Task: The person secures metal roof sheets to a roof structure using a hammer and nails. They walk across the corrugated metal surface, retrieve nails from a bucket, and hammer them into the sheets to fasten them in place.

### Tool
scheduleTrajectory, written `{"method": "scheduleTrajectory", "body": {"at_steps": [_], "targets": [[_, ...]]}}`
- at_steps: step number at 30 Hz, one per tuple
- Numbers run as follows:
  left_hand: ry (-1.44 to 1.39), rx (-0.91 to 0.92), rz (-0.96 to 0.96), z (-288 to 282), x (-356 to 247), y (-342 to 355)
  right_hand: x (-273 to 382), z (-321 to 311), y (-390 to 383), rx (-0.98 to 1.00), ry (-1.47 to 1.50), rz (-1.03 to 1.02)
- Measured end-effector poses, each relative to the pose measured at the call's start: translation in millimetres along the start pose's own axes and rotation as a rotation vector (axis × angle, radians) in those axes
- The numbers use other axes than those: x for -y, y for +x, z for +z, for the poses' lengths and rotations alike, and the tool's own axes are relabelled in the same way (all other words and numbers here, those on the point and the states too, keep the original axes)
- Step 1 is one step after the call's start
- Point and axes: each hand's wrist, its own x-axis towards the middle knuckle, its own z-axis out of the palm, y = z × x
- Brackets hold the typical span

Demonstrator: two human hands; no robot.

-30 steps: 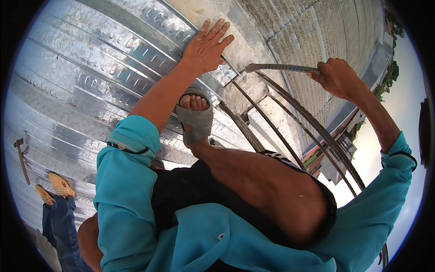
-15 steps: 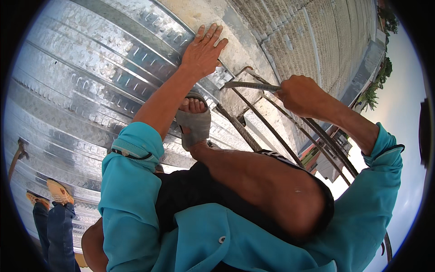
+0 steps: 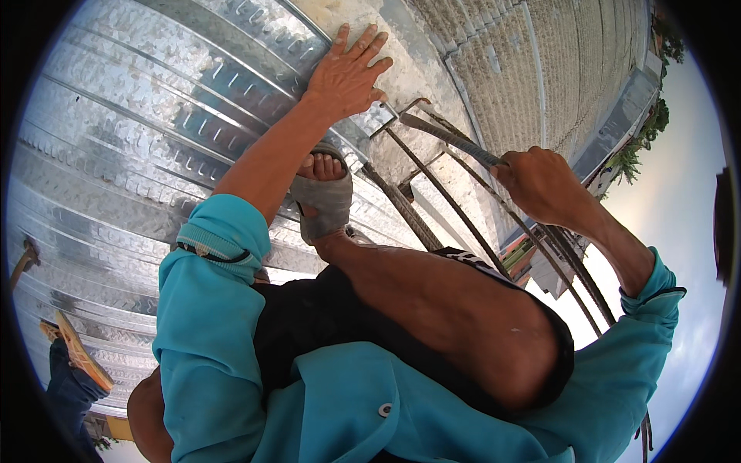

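Note:
My left hand [image 3: 343,81] lies with its fingers spread at the edge of the ribbed metal decking sheet [image 3: 147,116], where it meets the pale concrete [image 3: 401,65]. In my closed right hand [image 3: 540,185] is a grey metal bar [image 3: 451,139] with a flattened tip. That tip points left, just beside the sheet's cut corner [image 3: 384,117] and close to my left thumb; whether it touches the sheet I cannot tell. Under the bar, several ribbed steel rods [image 3: 444,193] run toward the lower right. My sandalled foot [image 3: 324,193] rests on the decking near the corner.
At the left, another person's shoe [image 3: 81,351] and dark trouser leg are on the decking, near a brownish tool-like piece [image 3: 25,262]. A rough grey corrugated surface [image 3: 532,77] stretches across the upper right. Beyond the rods the edge drops off toward lower structures [image 3: 532,270].
My right hand has come nearer and right, while the bar's tip has moved right and away from me. My left hand has shifted slightly farther. The other person's shoe has turned and moved.

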Motion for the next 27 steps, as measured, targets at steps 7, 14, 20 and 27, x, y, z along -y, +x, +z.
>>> {"method": "scheduleTrajectory", "body": {"at_steps": [7,14,20,27], "targets": [[0.000,-0.039,-0.030,5,-3,2,2,5,21,0.050,0.119,0.037],[-0.066,-0.020,-0.092,3,-1,-1,0,-32,12,-0.016,0.040,0.052],[-0.161,0.002,-0.058,3,-7,7,8,-2,41,0.034,0.006,0.067],[-0.657,0.035,-0.177,-42,-20,7,-12,-54,-9,-0.187,-0.440,-0.205]]}}
